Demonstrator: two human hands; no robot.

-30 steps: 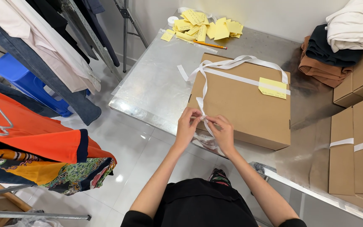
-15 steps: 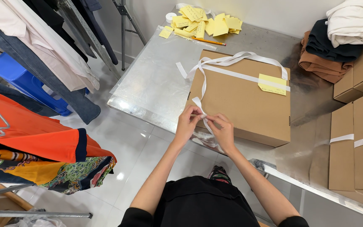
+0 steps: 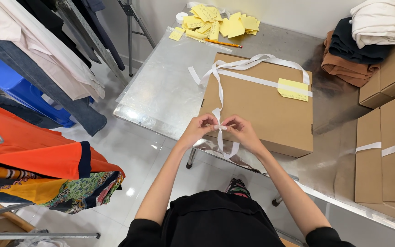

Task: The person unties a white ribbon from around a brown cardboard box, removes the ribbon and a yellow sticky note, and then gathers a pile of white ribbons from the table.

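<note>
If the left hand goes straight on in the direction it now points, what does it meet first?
The left hand points right, toward the right hand. It would probably meet the white ribbon pinched between them first, then the right hand's fingertips.

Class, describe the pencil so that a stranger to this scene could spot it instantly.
Start at the shiny metal table and look to its far edge, beside the heap of yellow paper slips. The pencil lies just in front: the only thin orange stick there.
</note>
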